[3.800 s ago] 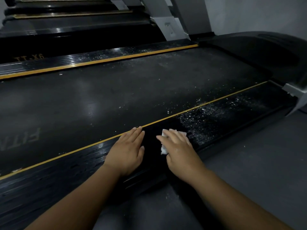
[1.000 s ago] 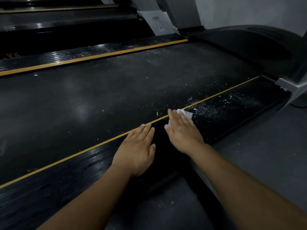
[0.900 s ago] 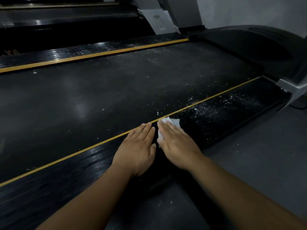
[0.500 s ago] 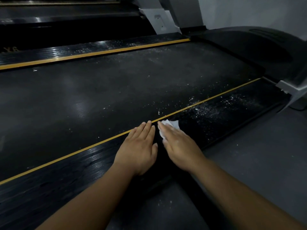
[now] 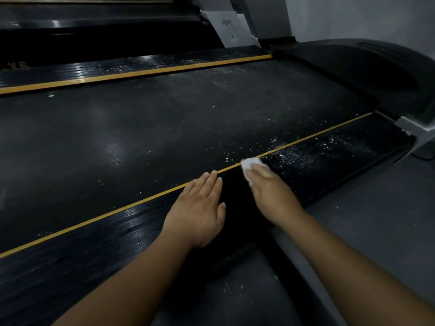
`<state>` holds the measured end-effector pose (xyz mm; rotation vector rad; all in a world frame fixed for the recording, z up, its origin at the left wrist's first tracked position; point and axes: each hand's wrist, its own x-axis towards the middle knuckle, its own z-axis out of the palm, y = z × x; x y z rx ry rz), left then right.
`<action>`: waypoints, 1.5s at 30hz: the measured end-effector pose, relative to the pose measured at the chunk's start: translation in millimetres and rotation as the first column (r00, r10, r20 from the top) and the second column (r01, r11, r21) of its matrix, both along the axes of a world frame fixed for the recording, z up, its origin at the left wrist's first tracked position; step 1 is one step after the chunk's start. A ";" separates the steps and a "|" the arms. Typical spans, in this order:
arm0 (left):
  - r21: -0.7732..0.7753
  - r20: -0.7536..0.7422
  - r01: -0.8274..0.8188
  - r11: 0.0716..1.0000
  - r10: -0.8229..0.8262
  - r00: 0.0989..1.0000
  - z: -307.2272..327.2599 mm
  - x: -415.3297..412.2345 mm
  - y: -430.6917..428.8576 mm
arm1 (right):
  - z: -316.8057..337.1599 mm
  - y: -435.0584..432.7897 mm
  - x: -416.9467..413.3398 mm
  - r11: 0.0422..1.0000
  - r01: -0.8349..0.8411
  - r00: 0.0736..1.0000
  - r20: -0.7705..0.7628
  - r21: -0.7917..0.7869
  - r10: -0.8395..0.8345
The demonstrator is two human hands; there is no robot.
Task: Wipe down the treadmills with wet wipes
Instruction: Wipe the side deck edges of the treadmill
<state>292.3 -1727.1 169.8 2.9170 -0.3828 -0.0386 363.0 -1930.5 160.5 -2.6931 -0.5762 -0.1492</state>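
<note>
The right hand (image 5: 268, 188) has pushed the wet wipe (image 5: 251, 163) farther toward the white crumbs (image 5: 306, 154). Mid-frame, the left hand (image 5: 197, 208) lies flat on the treadmill (image 5: 94, 243) rail, likely to steady the person. Right of it, the right hand presses flat on the wipe at the yellow line (image 5: 131, 205).

- I can make out one marking (image 5: 16, 65): dim gold characters that I read as "X6".
- It stands on the dark side panel (image 5: 70, 48) of the next treadmill (image 5: 94, 20), just above the glossy rail (image 5: 131, 65) with the yellow stripe, at the far left of my view.
- The left edge of the picture cuts the marking off, so I cannot tell whether more characters belong to it.
- The characters are small and poorly lit, and the "6" is the less certain of the two from where I sit.
</note>
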 end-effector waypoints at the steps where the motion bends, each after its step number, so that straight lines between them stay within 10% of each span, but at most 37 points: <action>1: -0.007 -0.001 0.001 1.000 -0.001 1.000 0.1 0.2 -0.1 | -1.6 -4.2 13.9 0.997 0.072 0.997 0.013 -0.033 -0.072; 8: -0.004 0.013 -0.002 1.000 0.002 1.000 -3.4 0.4 0.3 | 1.7 29.6 -27.1 0.995 -0.102 0.995 0.015 -0.023 0.102; 13: -0.004 0.017 -0.002 1.000 0.002 1.000 -3.9 0.9 0.2 | 9.1 0.6 19.4 0.987 0.158 0.987 0.015 -0.038 -0.157; 18: -0.002 0.020 -0.003 1.000 0.003 1.000 -3.5 1.1 0.2 | 6.3 26.3 -30.1 0.998 -0.064 0.998 0.028 0.011 0.064; 23: -0.011 0.003 -0.005 1.000 0.005 1.000 -1.2 0.4 0.2 | 10.5 -0.7 18.1 0.983 0.183 0.982 0.037 0.019 -0.183; 28: -0.008 0.019 -0.008 1.000 0.008 1.000 -3.3 0.3 0.1 | 14.0 20.0 3.9 0.977 0.043 0.997 0.049 0.209 -0.055; 34: -0.018 0.012 -0.011 1.000 0.011 1.000 -0.8 1.4 -0.1 | 23.4 7.2 6.0 0.997 -0.014 0.968 0.248 -0.070 0.031; 45: -0.005 0.034 -0.012 1.000 0.012 0.999 -1.9 0.3 -0.9 | 14.9 37.7 1.2 0.988 0.124 0.991 -0.034 -0.098 -0.128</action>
